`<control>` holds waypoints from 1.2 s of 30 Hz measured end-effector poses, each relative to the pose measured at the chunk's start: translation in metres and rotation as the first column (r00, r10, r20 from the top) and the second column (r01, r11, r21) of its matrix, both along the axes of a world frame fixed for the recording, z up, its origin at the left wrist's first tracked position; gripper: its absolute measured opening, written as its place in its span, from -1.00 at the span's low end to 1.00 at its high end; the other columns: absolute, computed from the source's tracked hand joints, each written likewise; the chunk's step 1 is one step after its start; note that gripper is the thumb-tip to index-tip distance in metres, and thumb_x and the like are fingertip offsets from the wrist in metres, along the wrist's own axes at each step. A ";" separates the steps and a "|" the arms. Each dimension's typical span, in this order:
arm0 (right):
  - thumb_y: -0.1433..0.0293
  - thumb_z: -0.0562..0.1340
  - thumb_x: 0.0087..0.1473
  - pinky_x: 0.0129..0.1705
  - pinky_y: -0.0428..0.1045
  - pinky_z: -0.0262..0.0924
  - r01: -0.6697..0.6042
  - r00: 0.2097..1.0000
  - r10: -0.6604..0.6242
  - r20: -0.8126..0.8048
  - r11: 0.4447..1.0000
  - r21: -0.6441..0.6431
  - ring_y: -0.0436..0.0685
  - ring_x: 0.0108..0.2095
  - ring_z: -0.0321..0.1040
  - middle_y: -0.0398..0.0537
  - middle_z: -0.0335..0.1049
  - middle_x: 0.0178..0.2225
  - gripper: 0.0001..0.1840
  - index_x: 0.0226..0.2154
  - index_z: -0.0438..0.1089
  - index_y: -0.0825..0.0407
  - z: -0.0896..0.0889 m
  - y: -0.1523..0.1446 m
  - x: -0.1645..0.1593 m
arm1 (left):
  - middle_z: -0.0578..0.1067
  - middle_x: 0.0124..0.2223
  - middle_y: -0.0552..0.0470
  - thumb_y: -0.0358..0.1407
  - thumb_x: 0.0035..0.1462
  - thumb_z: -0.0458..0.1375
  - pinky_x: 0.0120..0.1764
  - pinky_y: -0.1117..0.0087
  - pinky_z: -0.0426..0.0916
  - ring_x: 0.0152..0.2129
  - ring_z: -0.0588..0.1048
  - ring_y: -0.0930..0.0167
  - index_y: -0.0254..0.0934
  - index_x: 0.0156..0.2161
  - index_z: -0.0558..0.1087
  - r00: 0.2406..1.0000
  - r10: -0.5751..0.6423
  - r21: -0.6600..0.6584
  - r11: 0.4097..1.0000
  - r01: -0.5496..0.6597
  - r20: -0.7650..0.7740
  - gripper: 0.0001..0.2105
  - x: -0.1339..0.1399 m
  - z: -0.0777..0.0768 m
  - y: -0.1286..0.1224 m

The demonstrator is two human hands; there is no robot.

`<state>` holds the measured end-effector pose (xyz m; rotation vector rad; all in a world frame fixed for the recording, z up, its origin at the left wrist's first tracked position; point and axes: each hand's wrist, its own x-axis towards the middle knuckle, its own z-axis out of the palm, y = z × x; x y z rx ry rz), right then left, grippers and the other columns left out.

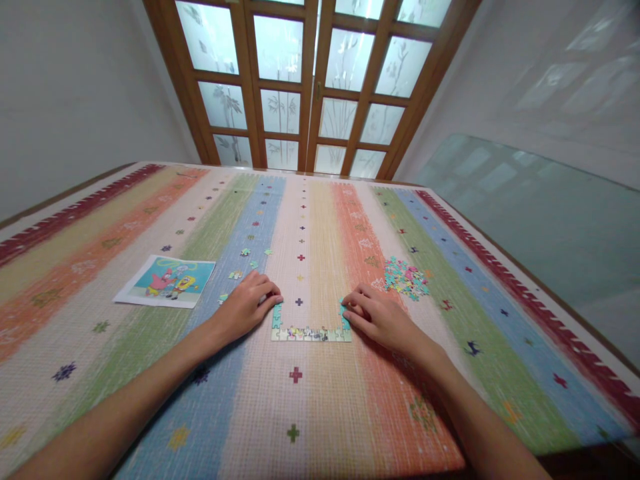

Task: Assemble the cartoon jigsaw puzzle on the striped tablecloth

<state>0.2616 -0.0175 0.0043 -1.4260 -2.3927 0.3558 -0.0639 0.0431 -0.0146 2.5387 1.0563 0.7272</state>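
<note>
A partly joined jigsaw border [311, 334] lies flat on the cloth, with a bottom row and a short column up each side. At the top of the left column, my left hand [249, 300] is closed, thumb and fingertips together on a teal puzzle piece [278, 308]. My right hand [376, 312] is closed at the right column, its fingertips on a teal puzzle piece [345, 311] there. Fingers partly cover both side pieces. Just beyond my left hand are several loose pieces [245, 253]. Past my right hand sits a pile of mixed pieces [406, 277].
A printed cartoon picture [167, 283] lies left of my left hand. The striped tablecloth [300, 413] covers the table. Wooden doors with frosted panes [283, 110] stand beyond the far edge, and a pale glass-like panel [545, 220] is at the right.
</note>
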 end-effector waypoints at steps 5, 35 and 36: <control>0.38 0.19 0.31 -0.19 0.05 0.31 -0.001 1.000 0.001 -0.002 1.000 0.010 0.14 -0.27 0.42 0.00 0.43 -0.21 -0.89 -0.17 0.45 -0.03 -0.001 0.000 0.000 | 0.49 -0.30 0.01 -0.23 0.42 0.11 -0.12 0.22 0.32 -0.27 0.37 0.29 -0.24 -0.24 0.49 0.999 -0.034 0.050 0.998 0.034 0.004 -0.80 -0.001 -0.001 0.001; 0.38 0.18 0.33 -0.19 0.04 0.25 -0.028 0.999 0.030 -0.037 0.998 0.061 0.13 -0.27 0.41 0.00 0.46 -0.26 -0.83 -0.20 0.51 0.00 0.001 0.002 0.007 | 0.50 -0.28 -0.02 -0.23 0.47 0.00 -0.12 0.19 0.33 -0.28 0.38 0.29 -0.25 -0.22 0.49 0.997 -0.040 0.170 0.984 0.050 -0.061 -0.73 -0.004 0.006 -0.007; 0.37 0.19 0.32 -0.18 0.04 0.25 -0.029 0.999 0.032 -0.043 0.998 0.060 0.13 -0.26 0.41 0.00 0.46 -0.25 -0.83 -0.21 0.52 0.00 0.001 0.002 0.007 | 0.51 -0.27 -0.02 -0.24 0.47 0.00 -0.12 0.19 0.33 -0.28 0.39 0.30 -0.25 -0.21 0.50 0.997 -0.054 0.174 0.983 0.064 -0.062 -0.73 -0.005 0.008 -0.008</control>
